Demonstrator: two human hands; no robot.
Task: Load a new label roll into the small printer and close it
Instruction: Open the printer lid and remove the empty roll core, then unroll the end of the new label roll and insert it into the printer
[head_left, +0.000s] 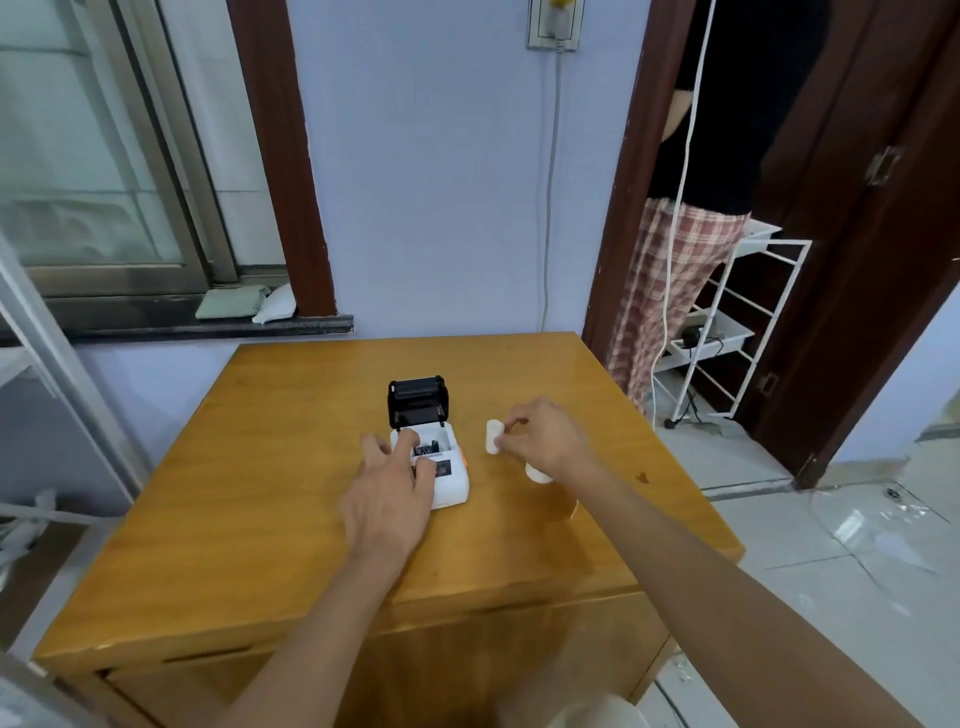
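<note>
Pinching a white label roll (494, 436), the right hand (545, 441) hovers beside the open printer (434, 452) — left hand (389, 493) spread loosely over its front.

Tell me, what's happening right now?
Left hand steadies small white printer, black lid open. Right hand pinches white label roll beside it. Nothing blocking.

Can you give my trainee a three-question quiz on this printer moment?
1. True or false: the printer lid is closed.
2. Which hand holds the label roll? A. left B. right C. neither
3. Fill in: the left hand rests on the ___.

Key:
1. False; the lid stands open.
2. B; the right hand pinches the label roll above the table, beside the printer.
3. Printer.
</note>
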